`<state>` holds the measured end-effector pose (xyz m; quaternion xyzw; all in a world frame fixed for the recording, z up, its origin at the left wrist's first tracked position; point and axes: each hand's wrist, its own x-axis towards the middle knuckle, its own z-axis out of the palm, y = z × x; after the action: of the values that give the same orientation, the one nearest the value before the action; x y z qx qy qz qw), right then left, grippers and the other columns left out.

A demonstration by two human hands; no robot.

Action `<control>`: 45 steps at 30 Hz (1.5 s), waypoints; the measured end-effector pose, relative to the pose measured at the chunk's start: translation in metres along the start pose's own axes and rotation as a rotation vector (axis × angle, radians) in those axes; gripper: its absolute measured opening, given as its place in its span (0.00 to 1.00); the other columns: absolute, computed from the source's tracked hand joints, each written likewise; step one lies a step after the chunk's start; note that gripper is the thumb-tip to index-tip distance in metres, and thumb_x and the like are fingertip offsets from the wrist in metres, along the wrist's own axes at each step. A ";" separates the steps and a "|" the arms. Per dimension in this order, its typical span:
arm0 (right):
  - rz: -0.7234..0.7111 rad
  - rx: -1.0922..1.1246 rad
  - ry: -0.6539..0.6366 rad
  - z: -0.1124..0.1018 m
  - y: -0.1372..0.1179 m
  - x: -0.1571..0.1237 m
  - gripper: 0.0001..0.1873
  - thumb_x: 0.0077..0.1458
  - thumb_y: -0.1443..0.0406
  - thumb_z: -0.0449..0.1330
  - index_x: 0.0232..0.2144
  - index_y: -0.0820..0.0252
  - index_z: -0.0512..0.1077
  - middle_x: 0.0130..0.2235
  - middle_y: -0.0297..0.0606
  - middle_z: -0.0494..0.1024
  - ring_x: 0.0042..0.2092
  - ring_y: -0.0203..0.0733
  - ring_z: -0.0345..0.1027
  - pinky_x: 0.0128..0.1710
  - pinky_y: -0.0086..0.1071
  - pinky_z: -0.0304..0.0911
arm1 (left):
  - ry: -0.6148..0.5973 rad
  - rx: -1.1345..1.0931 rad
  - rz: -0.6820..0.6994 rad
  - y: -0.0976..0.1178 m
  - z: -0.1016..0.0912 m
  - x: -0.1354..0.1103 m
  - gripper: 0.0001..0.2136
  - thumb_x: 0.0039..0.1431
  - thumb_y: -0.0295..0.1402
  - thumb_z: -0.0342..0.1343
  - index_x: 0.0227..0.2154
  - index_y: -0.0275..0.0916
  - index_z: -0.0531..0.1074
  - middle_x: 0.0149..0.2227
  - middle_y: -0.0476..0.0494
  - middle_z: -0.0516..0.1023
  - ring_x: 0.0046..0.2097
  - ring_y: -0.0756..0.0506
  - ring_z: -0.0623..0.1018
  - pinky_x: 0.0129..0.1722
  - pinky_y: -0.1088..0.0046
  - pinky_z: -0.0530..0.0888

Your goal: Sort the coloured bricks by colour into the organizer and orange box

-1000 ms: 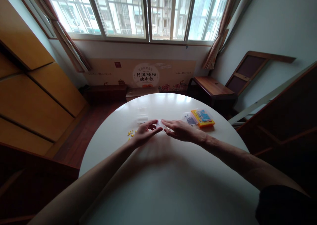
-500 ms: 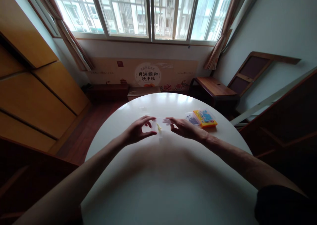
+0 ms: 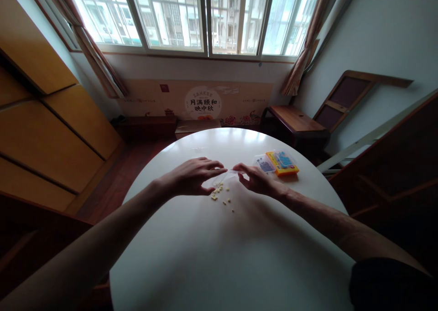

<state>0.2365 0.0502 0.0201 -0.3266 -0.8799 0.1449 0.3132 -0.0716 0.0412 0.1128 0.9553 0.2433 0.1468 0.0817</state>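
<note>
A clear plastic bag [image 3: 221, 178] lies between my two hands over the white table, its outline hard to make out. My right hand [image 3: 255, 178] pinches the bag's right end between thumb and fingers. On the other side, my left hand [image 3: 195, 176] has its fingers stretched over the bag and its thumb well apart below them. Whether its fingertips touch the plastic, I cannot tell. Several small yellow pieces [image 3: 217, 190], like tiny toy bricks, lie loose on the table just below the bag, near my left thumb. A few have scattered nearer to me.
To the right of my right hand, a yellow-orange box [image 3: 286, 169] with a blue-printed clear packet on top sits on the round white table [image 3: 219, 265]. A clear bag of dark pieces [image 3: 264, 163] rests against it. Beyond the table stands a wooden chair [image 3: 297, 118].
The yellow pieces, earlier bunched together between my hands, are now spread on the table. My left hand has moved right, its fingers reaching closer to my right hand.
</note>
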 end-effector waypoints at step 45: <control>0.135 0.123 0.201 0.049 0.082 0.142 0.10 0.73 0.59 0.61 0.47 0.56 0.79 0.45 0.41 0.88 0.47 0.47 0.83 0.54 0.41 0.76 | 0.306 -0.035 -0.483 -0.051 0.078 -0.041 0.23 0.69 0.47 0.61 0.62 0.45 0.75 0.66 0.36 0.77 0.65 0.33 0.79 0.63 0.52 0.78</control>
<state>0.1606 0.2035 0.0105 -0.3781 -0.8095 0.1860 0.4088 -0.1032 0.0595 0.0176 0.8350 0.4706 0.2697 0.0928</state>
